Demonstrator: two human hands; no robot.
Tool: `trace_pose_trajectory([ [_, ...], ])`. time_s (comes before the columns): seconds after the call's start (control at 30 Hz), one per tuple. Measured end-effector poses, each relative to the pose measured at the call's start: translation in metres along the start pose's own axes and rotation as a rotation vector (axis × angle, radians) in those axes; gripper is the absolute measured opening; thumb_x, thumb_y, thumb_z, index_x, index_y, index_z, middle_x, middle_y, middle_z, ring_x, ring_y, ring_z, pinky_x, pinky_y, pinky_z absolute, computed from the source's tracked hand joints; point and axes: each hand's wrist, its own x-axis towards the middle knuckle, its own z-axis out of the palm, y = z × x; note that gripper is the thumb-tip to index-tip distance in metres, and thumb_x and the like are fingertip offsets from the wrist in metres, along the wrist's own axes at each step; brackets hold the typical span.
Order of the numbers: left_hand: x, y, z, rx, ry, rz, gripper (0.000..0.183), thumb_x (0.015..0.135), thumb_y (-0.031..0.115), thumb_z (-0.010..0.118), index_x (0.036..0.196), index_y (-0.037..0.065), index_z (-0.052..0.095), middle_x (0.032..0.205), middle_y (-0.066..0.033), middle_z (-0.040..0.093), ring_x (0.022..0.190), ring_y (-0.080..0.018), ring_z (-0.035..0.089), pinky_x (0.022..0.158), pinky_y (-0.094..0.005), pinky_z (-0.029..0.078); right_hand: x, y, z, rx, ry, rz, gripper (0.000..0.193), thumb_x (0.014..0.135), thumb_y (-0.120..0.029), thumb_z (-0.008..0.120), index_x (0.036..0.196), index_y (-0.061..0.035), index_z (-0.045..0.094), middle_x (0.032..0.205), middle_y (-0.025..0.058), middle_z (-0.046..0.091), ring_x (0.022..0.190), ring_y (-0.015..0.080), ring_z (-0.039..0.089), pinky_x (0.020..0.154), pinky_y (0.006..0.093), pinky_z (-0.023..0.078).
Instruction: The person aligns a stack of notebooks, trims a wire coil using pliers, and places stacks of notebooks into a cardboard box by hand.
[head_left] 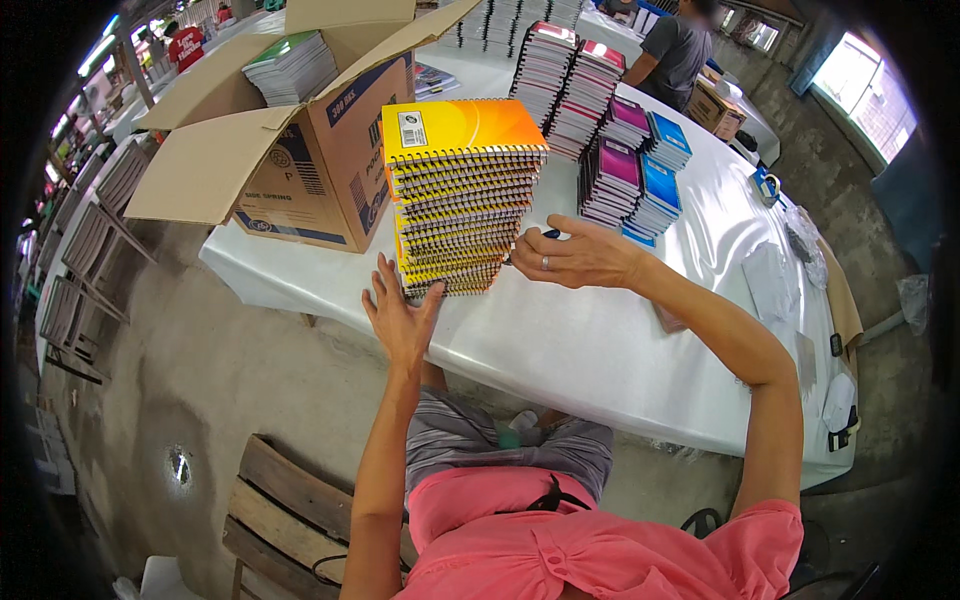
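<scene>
I see the notebook stack (462,205) near left on the tabletop (560,345): left hand (400,328) touching it, fingers spread; right hand (578,258) curled round a dark object (551,233). Uneven pushing could topple it.

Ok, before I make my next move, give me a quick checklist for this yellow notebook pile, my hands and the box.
1. Yellow notebook pile standing on the table: ok.
2. Left hand by the pile: ok, fingers spread at its lower left corner.
3. Right hand free: cannot tell; something small and dark blue shows at its fingers.
4. Box open: ok, flaps spread, green notebooks showing at the top.
5. Purple notebooks and blue notebooks apart from the yellow pile: ok, off to its right.
6. Pile perfectly straight: cannot tell through this bent view.
</scene>
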Motion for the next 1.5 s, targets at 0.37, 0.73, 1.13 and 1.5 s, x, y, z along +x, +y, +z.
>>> trace_pose_trajectory([
  [0.37, 0.000, -0.003, -0.004, 0.040, 0.024, 0.017, 0.103, 0.080, 0.059, 0.067, 0.150, 0.000, 0.021, 0.140, -0.0210, 0.050, 0.139, -0.0404, 0.033, 0.116, -0.0526, 0.012, 0.053, -0.038, -0.055, 0.233, -0.656, 0.448, 0.026, 0.079, -0.016, 0.060, 0.102, -0.0038, 0.064, 0.101, 0.0054, 0.061, 0.097, 0.0188, 0.055, 0.079, 0.0342, 0.046],
  [0.73, 0.000, -0.002, -0.002, 0.039, 0.018, 0.000, 0.104, 0.079, 0.060, 0.068, 0.151, 0.001, 0.021, 0.141, -0.0196, 0.050, 0.139, -0.0399, 0.033, 0.116, -0.0521, 0.013, 0.009, 0.003, -0.018, 0.062, 0.001, 0.025, 0.041, 0.087, -0.016, 0.059, 0.126, -0.0125, 0.049, 0.117, 0.0014, 0.051, 0.120, 0.0142, 0.045, 0.108, 0.0408, 0.036],
  [1.13, 0.000, 0.002, -0.001, 0.017, 0.006, -0.004, 0.104, 0.079, 0.060, 0.067, 0.150, 0.001, 0.021, 0.141, -0.0208, 0.049, 0.139, -0.0408, 0.033, 0.116, -0.0521, 0.012, 0.012, -0.007, -0.023, 0.061, 0.014, 0.035, 0.033, 0.085, -0.018, 0.058, 0.117, -0.0090, 0.058, 0.108, 0.0008, 0.055, 0.106, 0.0147, 0.051, 0.084, 0.0313, 0.043],
  [1.5, 0.003, 0.004, -0.012, -0.087, 0.018, 0.016, 0.109, 0.075, 0.054, 0.075, 0.151, 0.001, 0.017, 0.151, -0.0262, 0.032, 0.143, -0.0434, 0.021, 0.116, -0.0523, 0.011, 0.011, -0.004, -0.052, 0.288, -0.184, 0.396, 0.030, 0.085, -0.017, 0.060, 0.111, -0.0046, 0.059, 0.110, 0.0052, 0.058, 0.113, 0.0210, 0.051, 0.097, 0.0405, 0.040],
])
